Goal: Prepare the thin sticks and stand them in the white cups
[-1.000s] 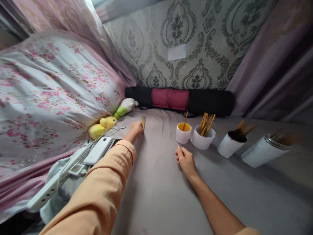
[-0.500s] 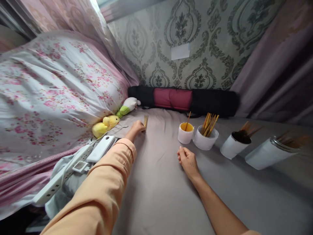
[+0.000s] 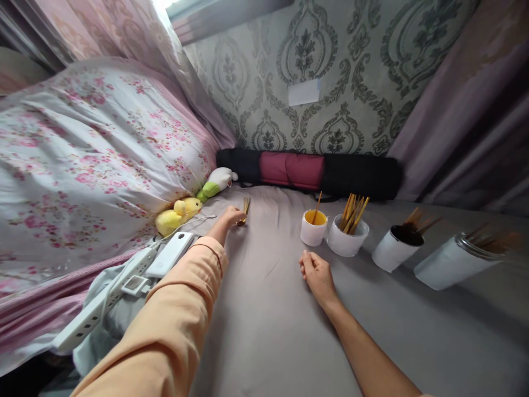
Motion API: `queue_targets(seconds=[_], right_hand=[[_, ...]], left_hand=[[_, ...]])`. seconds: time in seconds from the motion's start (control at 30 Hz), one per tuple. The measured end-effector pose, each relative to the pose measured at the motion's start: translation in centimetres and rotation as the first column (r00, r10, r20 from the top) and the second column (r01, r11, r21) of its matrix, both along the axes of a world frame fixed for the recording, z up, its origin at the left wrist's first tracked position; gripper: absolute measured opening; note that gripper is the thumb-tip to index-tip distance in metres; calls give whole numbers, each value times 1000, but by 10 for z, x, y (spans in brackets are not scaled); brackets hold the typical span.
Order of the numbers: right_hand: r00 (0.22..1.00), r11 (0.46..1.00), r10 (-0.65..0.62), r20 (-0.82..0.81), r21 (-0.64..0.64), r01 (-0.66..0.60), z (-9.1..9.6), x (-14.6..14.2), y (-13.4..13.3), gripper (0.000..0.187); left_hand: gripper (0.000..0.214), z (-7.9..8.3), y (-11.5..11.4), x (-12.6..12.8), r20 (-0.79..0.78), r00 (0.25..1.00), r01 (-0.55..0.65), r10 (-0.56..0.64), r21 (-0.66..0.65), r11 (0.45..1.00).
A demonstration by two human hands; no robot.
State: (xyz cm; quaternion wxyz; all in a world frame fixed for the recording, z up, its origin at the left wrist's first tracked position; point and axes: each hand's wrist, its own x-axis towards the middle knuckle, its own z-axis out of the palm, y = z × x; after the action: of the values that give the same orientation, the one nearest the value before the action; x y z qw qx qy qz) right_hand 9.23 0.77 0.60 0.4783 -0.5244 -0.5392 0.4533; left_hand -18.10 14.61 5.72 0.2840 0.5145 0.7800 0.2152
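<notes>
My left hand (image 3: 232,216), at the end of a peach sleeve, reaches to the far left part of the grey sheet. Its fingers are pinched at the lower part of a small bundle of thin yellowish sticks (image 3: 247,206), whose upper ends stick up past the fingertips. The fingers partly hide the bundle's lower end. My right hand (image 3: 317,275) rests on the sheet, fingers curled in and thumb on top, with nothing seen in it. Just beyond it stands a white cup (image 3: 313,234) with a yellow inside and one stick. Beside that is a wider white cup (image 3: 347,243) holding several yellow-brown sticks.
Farther right are a white container (image 3: 392,251) and a larger one (image 3: 452,267), both with brown sticks. A black and maroon roll (image 3: 291,170) lies along the wall. Plush toys (image 3: 177,214), a power strip (image 3: 103,300) and a white power bank (image 3: 170,255) are at left.
My left hand has shifted slightly left and down, showing more of the stick bundle's lower end. The right hand has stayed in place. The view has tilted up a little.
</notes>
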Motion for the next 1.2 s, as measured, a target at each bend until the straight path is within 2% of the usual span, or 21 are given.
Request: queue_targets(seconds=[0.07,0.17,0.3,0.47,0.63,0.83,1.2], right_hand=[[1000,1000,0,-2,-11,0,1,0,-1,42],[1000,1000,-3,-2,-12,3,2,0,-1,42],[1000,1000,-9,11,5,9,0,-1,0,43],[1000,1000,-2,5,11,2,-1,0,2,43],[1000,1000,-6,5,10,5,-1,-1,1,42],[1000,1000,-10,0,9,10,0,-1,2,44],[1000,1000,-4,7,23,4,1,0,1,43]], left_hand=[[10,0,0,2,148,987,-57,57,-3,998],[8,-2,-1,6,377,920,-107,105,-15,994],[5,-8,-5,13,611,780,-155,135,-19,988],[5,-19,-12,25,783,600,-239,162,-18,971],[4,-25,-19,36,875,460,-271,150,-22,962],[12,-32,-30,47,931,351,-279,104,-2,960],[15,-37,-64,71,962,272,-228,-10,75,971]])
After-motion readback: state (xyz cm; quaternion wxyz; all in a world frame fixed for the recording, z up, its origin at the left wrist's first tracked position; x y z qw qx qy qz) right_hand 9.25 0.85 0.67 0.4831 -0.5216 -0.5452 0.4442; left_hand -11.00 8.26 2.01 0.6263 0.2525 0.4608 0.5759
